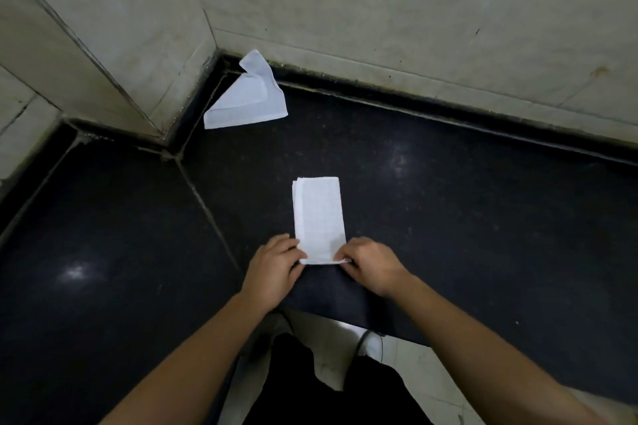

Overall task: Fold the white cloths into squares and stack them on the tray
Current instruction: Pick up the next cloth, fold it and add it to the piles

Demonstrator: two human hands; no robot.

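Note:
A white cloth (pixel 319 217), folded into a long narrow rectangle, lies on the black counter (pixel 448 200) in front of me, its long side running away from me. My left hand (pixel 274 267) pinches its near left corner. My right hand (pixel 371 266) pinches its near right corner. A second white cloth (pixel 248 95) lies loosely crumpled in the far corner, partly leaning against the wall. No tray is in view.
Pale tiled walls (pixel 379 10) close off the counter at the back and left, with a jutting corner at the left. The counter's front edge runs just below my hands; the floor and my shoes (pixel 371 343) show under it.

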